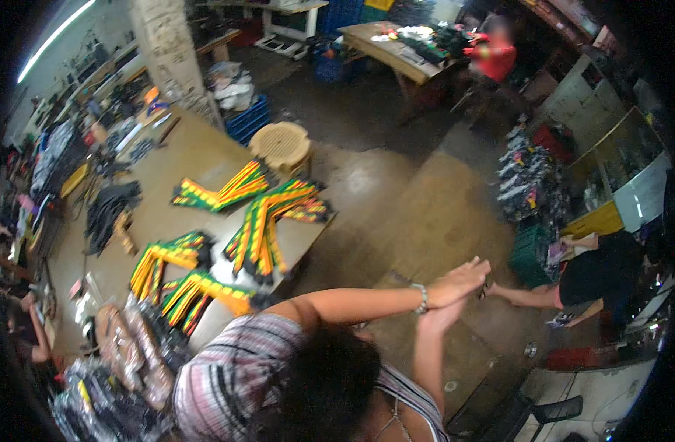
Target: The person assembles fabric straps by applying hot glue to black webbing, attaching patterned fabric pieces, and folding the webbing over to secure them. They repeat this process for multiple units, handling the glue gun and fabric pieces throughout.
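Observation:
My left hand (459, 284), with a pale bracelet at the wrist, reaches out to the right with its fingers stretched. It lies against my right hand (439, 317), which comes up from below and is partly covered by it. Both hands look flat and pressed together, with nothing visible between them. They are held in front of me over the floor, away from the table (161, 177) on my left. On that table lie bundles of green, yellow, red and black striped fabric (260, 225), folded and bent at angles.
A round beige stool (280, 145) stands at the table's far edge beside a blue crate (249, 121). Plastic-wrapped goods (105, 398) are at the near left. A person in black (599, 269) is at the right; another in red (496, 59) is at a far table (359, 35).

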### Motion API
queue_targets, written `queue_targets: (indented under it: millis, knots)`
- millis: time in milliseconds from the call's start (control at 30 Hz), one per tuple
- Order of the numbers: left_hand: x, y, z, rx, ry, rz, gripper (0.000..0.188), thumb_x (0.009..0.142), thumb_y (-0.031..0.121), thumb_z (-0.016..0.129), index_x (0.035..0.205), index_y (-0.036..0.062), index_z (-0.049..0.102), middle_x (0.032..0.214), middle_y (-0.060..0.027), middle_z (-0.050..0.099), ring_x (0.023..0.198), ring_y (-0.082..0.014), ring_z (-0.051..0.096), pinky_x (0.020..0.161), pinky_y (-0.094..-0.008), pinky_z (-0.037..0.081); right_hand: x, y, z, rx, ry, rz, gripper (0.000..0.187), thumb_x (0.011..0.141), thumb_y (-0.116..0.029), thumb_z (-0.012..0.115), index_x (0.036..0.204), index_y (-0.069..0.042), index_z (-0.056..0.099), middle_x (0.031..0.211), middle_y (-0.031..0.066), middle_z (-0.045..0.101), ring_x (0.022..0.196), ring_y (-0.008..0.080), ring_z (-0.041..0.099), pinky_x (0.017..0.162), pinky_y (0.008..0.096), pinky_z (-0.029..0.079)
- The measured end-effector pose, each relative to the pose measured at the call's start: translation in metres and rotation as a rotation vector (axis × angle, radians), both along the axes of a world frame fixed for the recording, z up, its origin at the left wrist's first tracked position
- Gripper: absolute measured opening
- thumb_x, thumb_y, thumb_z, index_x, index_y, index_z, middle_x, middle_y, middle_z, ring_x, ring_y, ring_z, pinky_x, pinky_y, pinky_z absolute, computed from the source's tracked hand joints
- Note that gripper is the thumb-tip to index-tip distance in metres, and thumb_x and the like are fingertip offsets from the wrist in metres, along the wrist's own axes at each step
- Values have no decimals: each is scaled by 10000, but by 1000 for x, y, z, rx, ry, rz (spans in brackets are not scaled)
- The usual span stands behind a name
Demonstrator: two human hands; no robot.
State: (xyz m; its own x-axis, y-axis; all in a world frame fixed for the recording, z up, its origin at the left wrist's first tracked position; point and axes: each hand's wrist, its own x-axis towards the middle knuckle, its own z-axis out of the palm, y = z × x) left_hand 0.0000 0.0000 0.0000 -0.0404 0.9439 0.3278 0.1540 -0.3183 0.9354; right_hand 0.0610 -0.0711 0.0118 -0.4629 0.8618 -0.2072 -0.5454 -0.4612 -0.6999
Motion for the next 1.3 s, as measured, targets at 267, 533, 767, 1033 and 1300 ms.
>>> queue_targets:
  millis: [267, 533, 767, 1033, 1300]
  knots:
    - [-131, 174, 35, 304, -1645, -558, 374, 1020, 161, 485, 1332, -44, 508, 1465, -154, 476, 1352, -224, 452, 1149, -321, 349, -137, 305, 39, 133, 328, 222, 240, 1027, -302, 512, 1096, -78, 565, 978, 44, 583, 929, 178, 570, 905, 362, 499]
    - [-347, 229, 48, -70, -485, 566, 240, 1021, 117, 520, 1214, 2, 605, 1134, -38, 625, 1079, -119, 571, 933, -254, 453, -400, 386, 90, 340, 166, 591, 571, 1045, -512, 374, 609, -143, 393, 478, -18, 384, 398, 129, 429, 439, 300, 441]
    - [-513, 231, 73, 317, -247, 798, 472, 1070, 228, 375, 1444, -58, 414, 1556, -159, 355, 1459, -260, 290, 1190, -348, 195, -595, 383, 106, 801, 156, 190, 512, 1065, -435, 375, 702, -84, 454, 630, 81, 545, 513, 156, 547, 504, 318, 511]
    - [-652, 170, 102, 615, -873, 509, 627, 1046, 277, 452, 1558, 47, 173, 1308, -78, 474, 1141, -203, 471, 993, -362, 394, -715, 298, 92, -357, 943, 1176, 554, 1042, -261, 403, 1534, -40, 271, 1608, 151, 238, 1437, 326, 315, 1194, 432, 252]
    - [-747, 73, 12, 689, -1170, 1442, 363, 985, 321, 596, 686, 168, 458, 552, 60, 411, 543, -105, 438, 694, -328, 479, -803, 235, -17, 518, 232, 1471, 138, 972, -102, 593, 1040, -11, 671, 982, 50, 663, 846, 120, 650, 699, 235, 523]
